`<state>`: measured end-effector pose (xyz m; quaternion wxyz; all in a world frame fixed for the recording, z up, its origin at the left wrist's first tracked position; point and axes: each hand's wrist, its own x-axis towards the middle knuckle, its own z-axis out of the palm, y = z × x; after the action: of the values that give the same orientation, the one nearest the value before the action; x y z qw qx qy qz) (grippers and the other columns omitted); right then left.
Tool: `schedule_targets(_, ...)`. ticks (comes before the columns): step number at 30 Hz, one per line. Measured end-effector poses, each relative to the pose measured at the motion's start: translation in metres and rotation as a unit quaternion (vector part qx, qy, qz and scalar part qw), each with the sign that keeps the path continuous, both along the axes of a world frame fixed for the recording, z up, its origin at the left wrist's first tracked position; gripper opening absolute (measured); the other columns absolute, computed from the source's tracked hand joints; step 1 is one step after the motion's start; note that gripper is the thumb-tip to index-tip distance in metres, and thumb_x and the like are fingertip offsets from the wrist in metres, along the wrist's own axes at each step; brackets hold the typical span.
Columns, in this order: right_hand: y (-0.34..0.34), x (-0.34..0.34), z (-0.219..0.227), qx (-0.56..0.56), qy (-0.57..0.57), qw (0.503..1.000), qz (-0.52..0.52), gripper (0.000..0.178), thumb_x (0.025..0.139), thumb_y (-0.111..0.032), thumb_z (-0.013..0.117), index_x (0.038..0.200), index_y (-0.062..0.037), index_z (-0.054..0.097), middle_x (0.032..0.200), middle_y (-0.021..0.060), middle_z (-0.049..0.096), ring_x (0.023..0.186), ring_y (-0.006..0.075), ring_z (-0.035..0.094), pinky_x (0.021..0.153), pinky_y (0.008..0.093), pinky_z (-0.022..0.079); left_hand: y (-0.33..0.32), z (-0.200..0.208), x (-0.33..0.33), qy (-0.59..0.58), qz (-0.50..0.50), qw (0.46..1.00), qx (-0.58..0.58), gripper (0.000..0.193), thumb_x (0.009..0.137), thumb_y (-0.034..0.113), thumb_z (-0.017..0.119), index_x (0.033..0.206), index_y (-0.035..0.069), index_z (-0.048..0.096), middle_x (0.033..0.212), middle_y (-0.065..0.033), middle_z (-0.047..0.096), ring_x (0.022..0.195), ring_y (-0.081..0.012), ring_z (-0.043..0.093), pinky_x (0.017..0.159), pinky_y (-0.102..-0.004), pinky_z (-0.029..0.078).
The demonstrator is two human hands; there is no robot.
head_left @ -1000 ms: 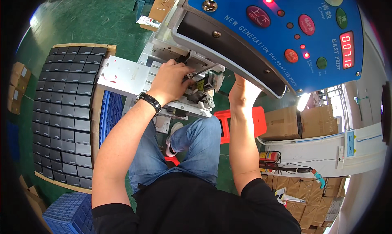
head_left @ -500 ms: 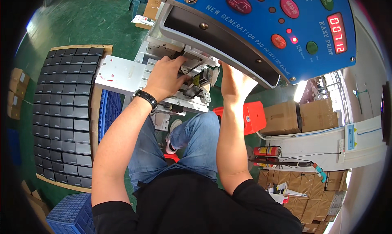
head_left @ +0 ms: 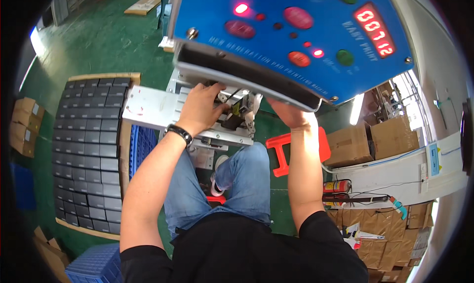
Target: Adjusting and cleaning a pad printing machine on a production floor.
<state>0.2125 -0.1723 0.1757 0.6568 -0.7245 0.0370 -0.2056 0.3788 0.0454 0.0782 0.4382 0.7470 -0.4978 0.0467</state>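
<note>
The left hand point(head_left: 200, 106) rested on the left part of the metal fixture point(head_left: 229, 136), below the blue control panel point(head_left: 266, 43); its thumb and forefinger stood apart beside a dark block point(head_left: 232, 121). The right hand point(head_left: 292, 115) was well apart from it, raised to the right with its fingers hidden behind the housing point(head_left: 256, 74), so whether either hand gripped anything could not be told. The fixture lay just beyond the knees point(head_left: 253, 159). It looked stiff and heavy, with smooth, rather slippery metal faces; the small joints point(head_left: 249, 119) at its right end seemed the most easily harmed. The pale plate point(head_left: 153, 102) projecting left probably offered the firmest hold.
</note>
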Motion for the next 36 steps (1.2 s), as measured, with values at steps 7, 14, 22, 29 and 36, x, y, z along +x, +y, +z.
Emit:
schedule_targets(7,-0.033,0.059,-0.023,0.195,-0.020,0.961,0.197,0.043,0.110,-0.034,0.066,0.144,-0.0076,0.063,0.140,0.0094,0.066,0.130,0.0246,0.062,0.113,0.0461,0.052,-0.003,0.013,-0.003,0.065,0.003,0.994,0.083,0.047,0.095,0.035,0.079,0.131,0.006,0.077,0.127,-0.0252,0.078,0.126,-0.0473,0.068,0.107,-0.0537,0.053)
schedule_targets(14,-0.008,0.092,-0.044,0.240,-0.094,0.937,0.237,0.033,0.106,-0.025,0.075,0.134,-0.0084,0.070,0.121,0.0051,0.073,0.114,0.0172,0.068,0.104,0.0392,0.056,-0.004,-0.001,0.000,0.012,0.014,1.000,0.017,0.039,0.089,0.018,0.089,0.121,-0.001,0.076,0.107,-0.0213,0.074,0.105,-0.0416,0.070,0.093,-0.0496,0.056)
schedule_targets(22,0.029,0.093,-0.050,0.266,-0.120,0.939,0.184,0.031,0.104,-0.020,0.076,0.132,-0.0072,0.072,0.118,0.0060,0.075,0.111,0.0173,0.069,0.102,0.0374,0.057,-0.004,0.002,0.001,0.003,-0.018,1.000,0.010,0.038,0.090,0.015,0.089,0.122,0.003,0.072,0.106,-0.0176,0.069,0.098,-0.0370,0.068,0.087,-0.0467,0.055)
schedule_targets(29,0.060,0.097,-0.060,0.284,-0.177,0.942,0.035,0.033,0.105,-0.021,0.072,0.135,-0.0062,0.069,0.122,0.0095,0.073,0.113,0.0213,0.067,0.103,0.0392,0.056,-0.005,-0.008,0.008,-0.017,0.005,0.999,0.030,0.036,0.089,0.013,0.086,0.122,0.005,0.074,0.096,-0.0139,0.070,0.092,-0.0350,0.066,0.087,-0.0468,0.055)
schedule_targets(36,0.119,0.127,-0.062,0.262,-0.281,0.895,-0.225,0.035,0.106,-0.022,0.068,0.137,-0.0052,0.067,0.127,0.0130,0.071,0.115,0.0253,0.066,0.104,0.0410,0.054,-0.013,-0.026,0.025,-0.059,-0.055,0.997,-0.015,0.037,0.096,0.020,0.075,0.127,0.001,0.072,0.130,-0.0234,0.074,0.109,-0.0469,0.069,0.099,-0.0545,0.053)
